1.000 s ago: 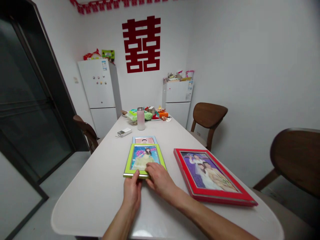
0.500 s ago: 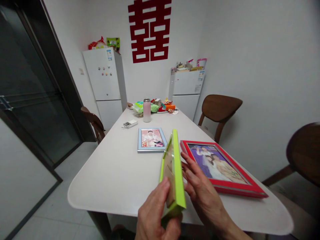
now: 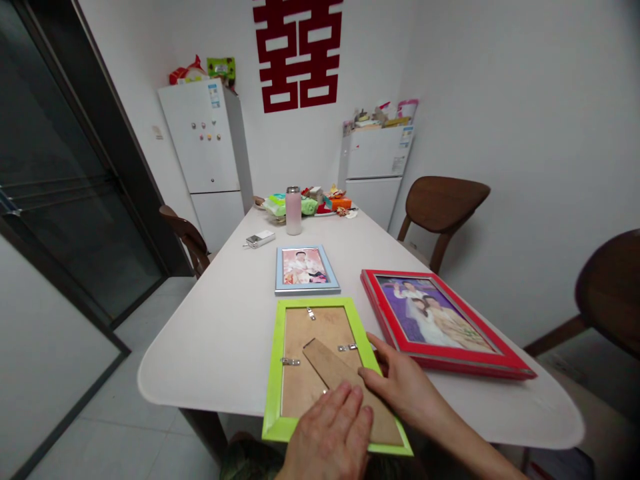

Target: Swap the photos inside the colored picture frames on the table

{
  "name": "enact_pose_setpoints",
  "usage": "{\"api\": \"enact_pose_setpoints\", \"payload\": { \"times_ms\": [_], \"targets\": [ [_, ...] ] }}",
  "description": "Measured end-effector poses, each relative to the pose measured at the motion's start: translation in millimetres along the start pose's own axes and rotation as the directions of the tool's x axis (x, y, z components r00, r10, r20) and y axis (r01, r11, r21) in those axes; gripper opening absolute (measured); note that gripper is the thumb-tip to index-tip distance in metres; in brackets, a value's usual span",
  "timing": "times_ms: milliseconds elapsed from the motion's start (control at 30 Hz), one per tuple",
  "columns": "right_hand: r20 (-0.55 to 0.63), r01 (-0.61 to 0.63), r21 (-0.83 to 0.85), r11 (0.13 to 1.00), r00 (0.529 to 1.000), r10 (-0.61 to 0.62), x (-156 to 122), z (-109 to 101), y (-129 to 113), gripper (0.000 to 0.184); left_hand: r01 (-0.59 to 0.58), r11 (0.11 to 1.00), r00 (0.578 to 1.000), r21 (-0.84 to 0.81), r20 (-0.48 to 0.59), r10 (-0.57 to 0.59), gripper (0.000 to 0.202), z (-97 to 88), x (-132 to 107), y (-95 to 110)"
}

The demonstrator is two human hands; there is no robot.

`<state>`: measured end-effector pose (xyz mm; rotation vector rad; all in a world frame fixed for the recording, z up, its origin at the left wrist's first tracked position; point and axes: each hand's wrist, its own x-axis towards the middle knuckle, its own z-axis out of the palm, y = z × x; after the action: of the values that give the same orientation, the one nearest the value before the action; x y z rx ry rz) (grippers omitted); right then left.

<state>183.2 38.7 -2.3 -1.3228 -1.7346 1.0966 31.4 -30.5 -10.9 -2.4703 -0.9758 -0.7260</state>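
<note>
A green picture frame [image 3: 274, 373] lies face down at the near edge of the white table [image 3: 225, 333], its brown backing board and stand showing. My left hand [image 3: 330, 433] rests flat on the near end of the backing, fingers stretched out. My right hand [image 3: 403, 390] lies on the frame's right side, fingers extended toward the stand. A small blue frame [image 3: 305, 270] with a photo lies just beyond the green one. To the right lies a large red frame [image 3: 440, 323] with a photo, face up.
A pink bottle [image 3: 293, 211], a small white device [image 3: 259, 239] and a tray of snacks [image 3: 320, 203] sit at the table's far end. Two white fridges [image 3: 205, 153] stand against the far wall. Brown chairs [image 3: 440, 207] flank the table; a dark door is on the left.
The green frame was face up on the table, was lifted and turned on edge, and now lies face down nearer me with both hands on its back.
</note>
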Motion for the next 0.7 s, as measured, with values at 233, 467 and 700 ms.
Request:
{"api": "enact_pose_setpoints", "payload": {
  "times_ms": [233, 467, 700],
  "targets": [
    [-0.032, 0.053, -0.531, 0.845, 0.996, -0.083, 1, -1, -3, 0.038, 0.084, 0.996, 0.991, 0.002, -0.101, -0.083, 0.024, 13.2, -7, 4],
    [0.012, 0.124, -0.677, 0.726, 0.988, -0.157, 10, 3, -2, 0.034, 0.09, 0.996, 0.99, -0.017, -0.104, -0.091, 0.026, 22.5, -13, 6],
    [0.022, 0.142, -0.75, 0.646, 0.982, -0.19, 28, 12, -3, 0.026, 0.068, 0.984, 0.982, -0.165, 0.187, -0.036, 0.03, 8.2, -9, -1]
  ]
}}
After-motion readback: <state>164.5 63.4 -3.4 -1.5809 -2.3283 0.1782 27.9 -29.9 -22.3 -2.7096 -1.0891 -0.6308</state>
